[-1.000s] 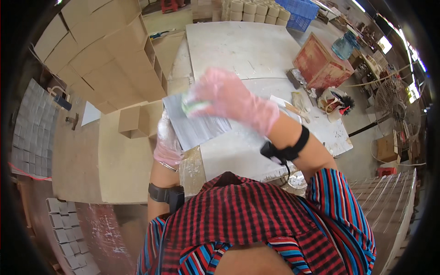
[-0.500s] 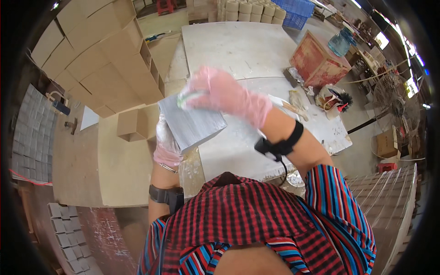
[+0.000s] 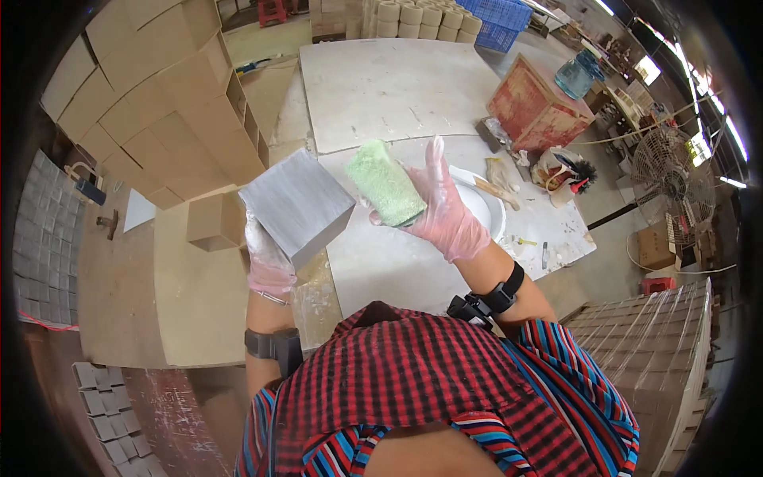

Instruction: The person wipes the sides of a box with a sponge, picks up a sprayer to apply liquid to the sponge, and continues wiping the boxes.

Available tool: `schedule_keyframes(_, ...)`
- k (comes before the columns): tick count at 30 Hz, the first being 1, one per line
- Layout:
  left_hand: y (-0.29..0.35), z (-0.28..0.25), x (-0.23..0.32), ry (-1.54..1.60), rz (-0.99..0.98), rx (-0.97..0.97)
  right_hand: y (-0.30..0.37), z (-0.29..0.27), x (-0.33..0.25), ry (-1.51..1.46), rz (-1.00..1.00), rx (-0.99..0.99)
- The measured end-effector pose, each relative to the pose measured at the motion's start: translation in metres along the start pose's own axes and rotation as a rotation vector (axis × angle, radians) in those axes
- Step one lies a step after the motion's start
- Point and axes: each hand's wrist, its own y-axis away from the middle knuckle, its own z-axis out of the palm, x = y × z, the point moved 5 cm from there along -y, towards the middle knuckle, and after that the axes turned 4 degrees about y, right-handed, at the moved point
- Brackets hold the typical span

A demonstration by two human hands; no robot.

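My left hand, in a thin pinkish see-through glove smeared with white, grips a grey box from its left and lower side. The box is tilted, its streaky grey face turned up; most of my left fingers are hidden behind it. Just to its right, my gloved right hand holds a light green fuzzy sponge, apart from the box. The thumb points up while the fingers pass out of sight under the sponge. Partly covered by that hand, a round white basin stands on the table.
Plain brown boxes are stacked at the left, with one open box before them. White boards cover the table. A wooden-handled brush lies by the basin. Farther right are a red crate with a water bottle and a fan.
My right hand has come off the box's upper face and moved right and nearer, turning so the sponge shows. The box has shifted slightly left and tilted differently in my left hand.
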Motion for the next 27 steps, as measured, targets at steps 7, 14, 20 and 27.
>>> schedule_keyframes(7, -0.003, 0.005, -0.003, 0.004, 0.031, -0.053, 0.012, -0.02, -0.017, 0.631, -0.394, 0.0)
schedule_keyframes(14, -0.001, 0.016, -0.011, 0.015, -0.03, -0.155, 0.004, 0.019, -0.038, 1.474, -0.537, 0.155)
schedule_keyframes(20, -0.003, 0.02, -0.026, -0.005, -0.093, -0.19, -0.045, 0.041, -0.048, 1.729, -0.435, 0.055)
schedule_keyframes(27, -0.001, 0.009, -0.027, 0.047, -0.131, -0.253, -0.055, 0.045, -0.026, 2.024, -0.389, 0.033)
